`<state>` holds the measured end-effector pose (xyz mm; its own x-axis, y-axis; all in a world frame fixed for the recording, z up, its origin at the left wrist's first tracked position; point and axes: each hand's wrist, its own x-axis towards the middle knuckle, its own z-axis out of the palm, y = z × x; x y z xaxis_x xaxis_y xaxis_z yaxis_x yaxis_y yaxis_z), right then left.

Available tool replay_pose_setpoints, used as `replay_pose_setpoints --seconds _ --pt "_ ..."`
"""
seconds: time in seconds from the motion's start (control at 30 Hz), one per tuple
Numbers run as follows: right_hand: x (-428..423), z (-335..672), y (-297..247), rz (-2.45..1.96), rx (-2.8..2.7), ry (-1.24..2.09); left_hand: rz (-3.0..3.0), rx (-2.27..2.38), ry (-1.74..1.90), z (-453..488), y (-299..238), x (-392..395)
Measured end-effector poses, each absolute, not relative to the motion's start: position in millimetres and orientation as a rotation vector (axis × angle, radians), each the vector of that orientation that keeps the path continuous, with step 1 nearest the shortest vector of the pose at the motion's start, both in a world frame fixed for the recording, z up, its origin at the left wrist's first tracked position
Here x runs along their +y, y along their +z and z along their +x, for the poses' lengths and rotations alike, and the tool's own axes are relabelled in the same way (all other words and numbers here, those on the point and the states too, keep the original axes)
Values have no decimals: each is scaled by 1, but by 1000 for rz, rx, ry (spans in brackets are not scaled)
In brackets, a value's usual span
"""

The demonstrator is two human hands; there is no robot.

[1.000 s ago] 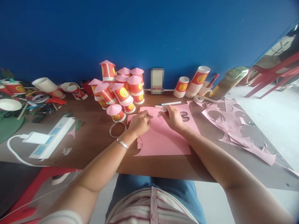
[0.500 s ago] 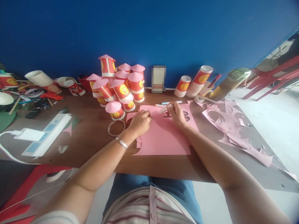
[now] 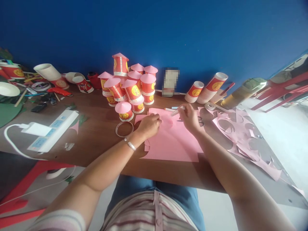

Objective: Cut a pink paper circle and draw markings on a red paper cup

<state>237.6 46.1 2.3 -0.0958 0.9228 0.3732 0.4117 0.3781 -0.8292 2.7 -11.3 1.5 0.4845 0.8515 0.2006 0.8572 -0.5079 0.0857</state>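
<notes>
My right hand [image 3: 190, 119] is closed around a white marker-like stick [image 3: 177, 111], held tilted above a pink paper sheet [image 3: 174, 144]. Close beneath that hand, a pair of scissors [image 3: 200, 122] lies partly hidden. My left hand [image 3: 149, 125] has its fingers pinched together on a curved pink paper piece [image 3: 167, 122] over the sheet, its outline blending into the pink below. Two thin pens [image 3: 169, 109] lie at the sheet's far edge. Left of my left hand is a roll of tape [image 3: 124, 129] lying flat.
Red paper cups [image 3: 125, 112] with pink cone tops stand stacked at back left. Plain cup stacks [image 3: 194, 92] and a bottle [image 3: 244, 93] are at back right. Pink paper scraps [image 3: 243, 138] cover the right side. A power strip [image 3: 53, 131] lies left, before assorted clutter.
The view has shifted slightly, moving the scene rightward. A curved pink piece now shows raised beside my left fingers. My right hand still grips the white stick.
</notes>
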Motion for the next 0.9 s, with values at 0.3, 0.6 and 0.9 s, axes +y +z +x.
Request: replay_pose_setpoints --seconds 0.3,0.6,0.9 --pt "33 214 -5 -1265 -2199 270 -2721 -1575 -356 3 3 -10" --pt "30 214 -7 -1228 -2265 258 -2723 -1579 -389 3 4 -11" --pt "34 218 -8 -1339 -2306 145 -2716 -1579 -310 3 5 -10"
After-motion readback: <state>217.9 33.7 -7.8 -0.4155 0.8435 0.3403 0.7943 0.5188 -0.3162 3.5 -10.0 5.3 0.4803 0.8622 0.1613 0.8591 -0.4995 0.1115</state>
